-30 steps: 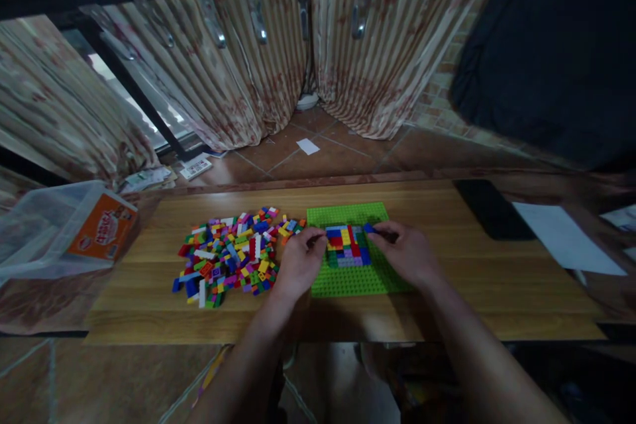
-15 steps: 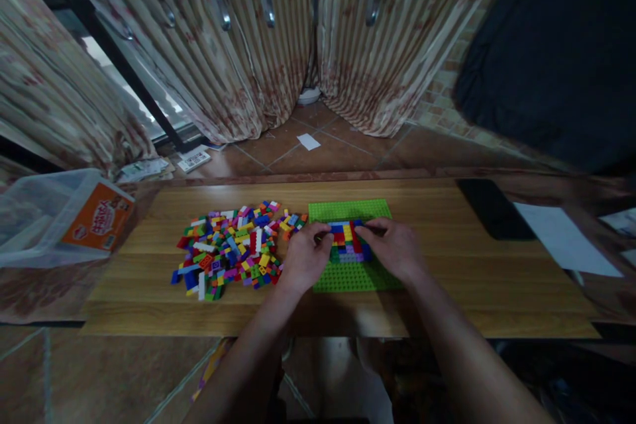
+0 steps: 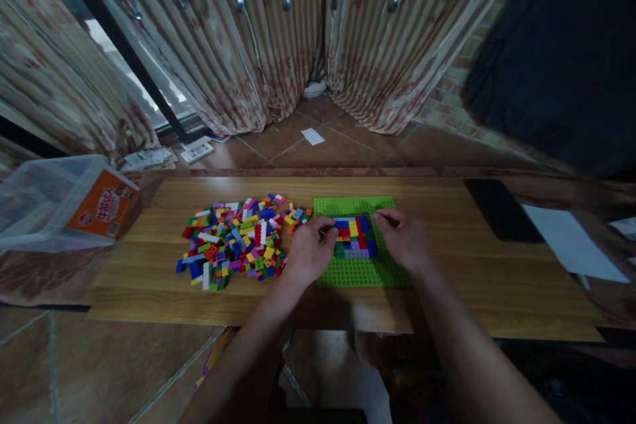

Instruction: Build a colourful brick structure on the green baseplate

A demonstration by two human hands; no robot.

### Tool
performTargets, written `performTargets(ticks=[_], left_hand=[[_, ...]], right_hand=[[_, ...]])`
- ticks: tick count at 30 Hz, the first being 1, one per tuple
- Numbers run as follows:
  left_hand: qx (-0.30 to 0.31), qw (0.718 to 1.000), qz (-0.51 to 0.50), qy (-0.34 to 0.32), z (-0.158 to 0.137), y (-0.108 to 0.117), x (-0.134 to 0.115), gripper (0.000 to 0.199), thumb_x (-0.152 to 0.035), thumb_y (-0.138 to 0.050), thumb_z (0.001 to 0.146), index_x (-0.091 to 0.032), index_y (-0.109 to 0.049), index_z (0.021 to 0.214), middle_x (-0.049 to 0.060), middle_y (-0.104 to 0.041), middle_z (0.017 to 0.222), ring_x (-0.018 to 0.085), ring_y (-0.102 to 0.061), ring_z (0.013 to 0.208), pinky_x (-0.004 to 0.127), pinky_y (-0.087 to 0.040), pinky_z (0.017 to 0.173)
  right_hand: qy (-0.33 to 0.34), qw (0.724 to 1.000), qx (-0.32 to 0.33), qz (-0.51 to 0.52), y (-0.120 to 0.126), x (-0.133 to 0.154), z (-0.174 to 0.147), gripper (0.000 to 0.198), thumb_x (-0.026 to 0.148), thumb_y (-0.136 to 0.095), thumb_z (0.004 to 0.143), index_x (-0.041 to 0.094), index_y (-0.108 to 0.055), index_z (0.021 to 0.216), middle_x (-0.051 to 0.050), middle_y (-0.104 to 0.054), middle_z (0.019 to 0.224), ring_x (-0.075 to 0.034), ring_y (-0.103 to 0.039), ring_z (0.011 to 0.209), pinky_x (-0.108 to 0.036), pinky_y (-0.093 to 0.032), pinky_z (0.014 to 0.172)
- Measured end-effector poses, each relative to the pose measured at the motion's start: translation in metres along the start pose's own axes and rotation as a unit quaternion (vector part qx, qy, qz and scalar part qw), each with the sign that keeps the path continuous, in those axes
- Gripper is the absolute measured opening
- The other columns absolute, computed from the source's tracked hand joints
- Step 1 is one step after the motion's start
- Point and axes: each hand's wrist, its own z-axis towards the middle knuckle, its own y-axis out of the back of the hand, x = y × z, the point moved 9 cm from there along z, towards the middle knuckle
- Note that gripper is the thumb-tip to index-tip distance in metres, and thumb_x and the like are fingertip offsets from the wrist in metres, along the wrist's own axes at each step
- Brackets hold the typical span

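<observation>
A flat patch of joined toy bricks (image 3: 354,238) sits on the middle of a green studded baseplate (image 3: 362,275), on a wooden table (image 3: 154,295). Its edges run left to right and far to near, squared with the baseplate; the left end is partly covered, so the longer axis is uncertain. Its colours are blocky: light blue along the far edge, red and yellow inside, lilac and green nearest, dark blue on the right, with a red strip running far to near. The left hand (image 3: 312,250), fingers curled, covers the left end; the right hand (image 3: 406,238) is bent just beside the far right corner. Whether either grips a brick cannot be told.
</observation>
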Motion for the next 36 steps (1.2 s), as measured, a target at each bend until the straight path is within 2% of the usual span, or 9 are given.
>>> performTargets(ticks=[8, 17, 25, 31, 36], left_hand=[[0.002, 1.0, -0.003, -0.002, 0.001, -0.002, 0.0, 0.02, -0.018, -0.056, 0.085, -0.015, -0.07, 0.099, 0.006, -0.073, 0.089, 0.018, -0.066, 0.08, 0.029, -0.05, 0.075], [-0.002, 1.0, 0.011, -0.014, 0.001, -0.002, -0.002, 0.018, -0.017, -0.056, 0.085, -0.017, -0.07, 0.097, 0.005, -0.073, 0.089, 0.018, -0.067, 0.081, 0.028, -0.052, 0.075], [-0.006, 0.999, 0.002, -0.035, -0.001, -0.006, 0.0, 0.019, -0.016, -0.056, 0.084, -0.018, -0.069, 0.098, 0.005, -0.073, 0.088, 0.017, -0.067, 0.078, 0.028, -0.052, 0.073], [-0.01, 1.0, 0.002, -0.023, -0.001, -0.005, 0.001, 0.019, -0.014, -0.055, 0.084, -0.016, -0.069, 0.096, 0.006, -0.073, 0.089, 0.017, -0.067, 0.077, 0.029, -0.053, 0.074], [-0.013, 0.999, 0.013, -0.032, -0.002, -0.003, -0.003, 0.018, -0.014, -0.056, 0.083, -0.017, -0.069, 0.095, 0.005, -0.073, 0.089, 0.017, -0.067, 0.081, 0.028, -0.052, 0.076]], right_hand=[[0.055, 0.997, 0.042, 0.022, -0.017, 0.004, 0.001, 0.03, 0.041, -0.054, 0.087, 0.023, -0.075, 0.1, -0.008, -0.072, 0.104, -0.021, -0.066, 0.092, -0.037, -0.049, 0.085], [0.06, 0.997, 0.05, 0.011, -0.019, 0.004, 0.003, 0.027, 0.04, -0.056, 0.086, 0.025, -0.075, 0.094, -0.005, -0.071, 0.097, -0.019, -0.064, 0.084, -0.035, -0.049, 0.081], [0.065, 0.996, 0.064, 0.005, -0.024, 0.007, 0.006, 0.023, 0.036, -0.055, 0.086, 0.026, -0.075, 0.09, -0.003, -0.074, 0.094, -0.02, -0.065, 0.09, -0.038, -0.049, 0.086], [0.053, 0.997, 0.057, -0.026, -0.024, 0.007, 0.006, 0.024, 0.035, -0.054, 0.087, 0.025, -0.075, 0.093, -0.005, -0.073, 0.098, -0.021, -0.066, 0.09, -0.038, -0.049, 0.087], [0.066, 0.995, 0.072, 0.023, -0.025, 0.0, 0.006, 0.028, 0.039, -0.054, 0.087, 0.025, -0.074, 0.098, -0.004, -0.074, 0.102, -0.021, -0.066, 0.095, -0.038, -0.049, 0.09]])
